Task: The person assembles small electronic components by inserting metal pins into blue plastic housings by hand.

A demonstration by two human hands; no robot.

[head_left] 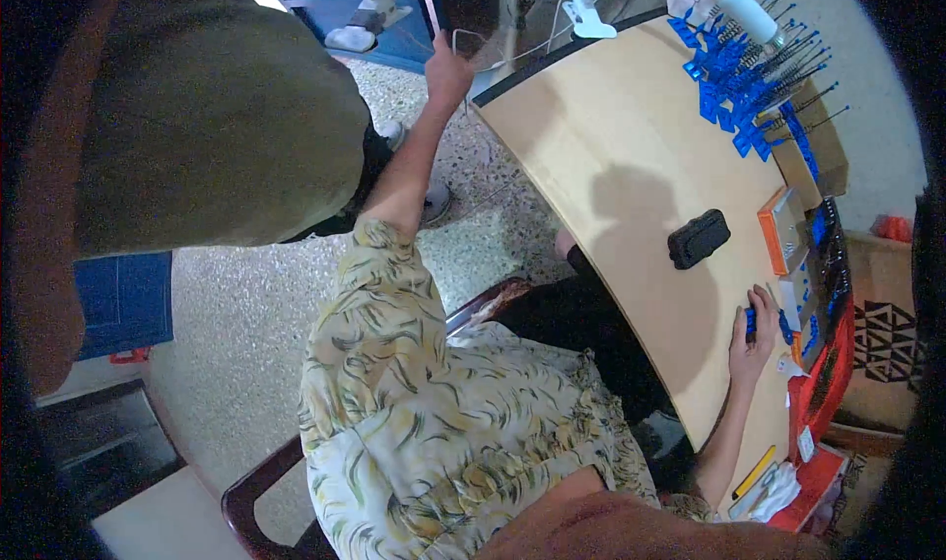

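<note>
One small blue part [752, 321] sits pinched in the right hand [754, 338] fingers — left hand [448, 67] unclear.

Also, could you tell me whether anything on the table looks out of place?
Only the blue pieces with black pins at the table's far end: a loose tangled heap, pins pointing every way. Nothing looks spilled or broken.

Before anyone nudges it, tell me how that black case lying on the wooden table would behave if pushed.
The black case looks flat-bottomed and boxy, so it would probably slide across the smooth wooden table rather than roll or tip. Its rounded, padded-looking edges suggest a semi-rigid shell, likely keeping its shape when lifted. It seems small and probably light, though its contents cannot be seen.
</note>
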